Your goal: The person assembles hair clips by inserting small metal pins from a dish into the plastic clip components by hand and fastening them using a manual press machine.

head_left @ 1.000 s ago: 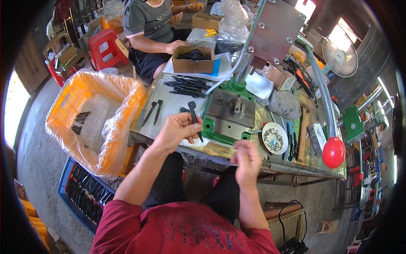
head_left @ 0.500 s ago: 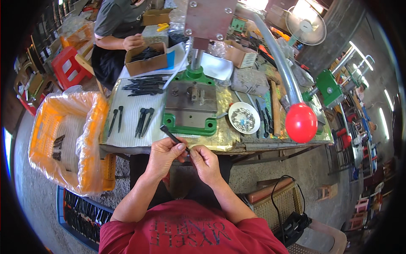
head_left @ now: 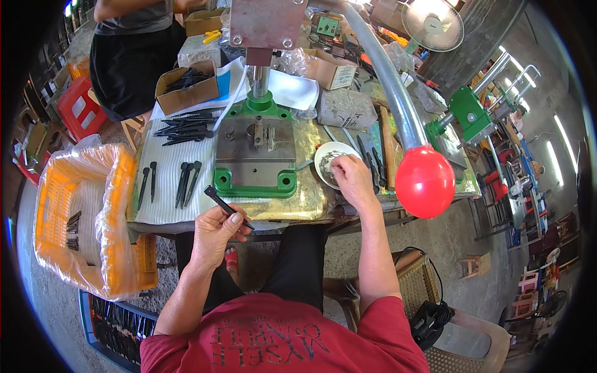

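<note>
My left hand (head_left: pixel 214 231) grips a slim black tool part (head_left: pixel 225 206) just in front of the table's near edge, below the green-based press (head_left: pixel 256 155). My right hand (head_left: pixel 352 177) reaches into a small white bowl (head_left: pixel 328 156) of tiny parts to the right of the press, its fingertips pinched down in the bowl. Whether they hold anything I cannot tell. Several black parts (head_left: pixel 181 180) lie on a white corrugated sheet (head_left: pixel 163 199) left of the press.
A red ball handle (head_left: pixel 425 181) on a long grey lever (head_left: pixel 385 68) hangs at the right. An orange crate (head_left: pixel 74 217) lined with plastic stands at my left. Another person (head_left: pixel 127 37) sits at the far side beside a cardboard box (head_left: pixel 186 90) of black parts.
My right hand left the black part and moved right into the white bowl. My left hand still holds the part at the table edge. The view tilted nearer the press.
</note>
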`<state>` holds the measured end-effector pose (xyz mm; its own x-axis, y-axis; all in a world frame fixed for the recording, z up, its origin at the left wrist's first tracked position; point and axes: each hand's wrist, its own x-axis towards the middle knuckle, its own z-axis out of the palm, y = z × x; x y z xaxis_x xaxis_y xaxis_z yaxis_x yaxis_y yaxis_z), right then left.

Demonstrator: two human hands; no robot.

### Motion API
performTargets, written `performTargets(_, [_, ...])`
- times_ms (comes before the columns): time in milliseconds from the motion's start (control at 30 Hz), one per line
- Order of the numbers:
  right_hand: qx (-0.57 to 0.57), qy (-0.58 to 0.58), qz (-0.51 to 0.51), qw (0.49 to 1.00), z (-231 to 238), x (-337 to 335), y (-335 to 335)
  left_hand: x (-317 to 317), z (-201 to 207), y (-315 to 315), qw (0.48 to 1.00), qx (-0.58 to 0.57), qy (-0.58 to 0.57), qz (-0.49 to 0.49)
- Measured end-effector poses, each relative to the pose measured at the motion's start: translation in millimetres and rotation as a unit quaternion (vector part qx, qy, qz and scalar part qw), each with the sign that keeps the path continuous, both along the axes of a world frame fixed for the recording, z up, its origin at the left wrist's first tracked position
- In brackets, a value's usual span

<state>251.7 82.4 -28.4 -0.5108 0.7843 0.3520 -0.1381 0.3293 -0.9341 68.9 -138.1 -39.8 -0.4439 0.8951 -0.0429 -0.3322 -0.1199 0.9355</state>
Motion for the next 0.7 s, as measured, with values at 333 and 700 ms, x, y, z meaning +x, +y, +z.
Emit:
performTargets(333, [0.110, -0.125, -0.037, 0.985, -1, 8, 17, -4, -4, -2, 1.000, -0.013, 0.006, 0.014])
performTargets(700, [0.272, -0.344, -0.135, 0.888, 2, 26, 29, -7, -8, -6, 1.000, -0.020, -0.001, 0.012])
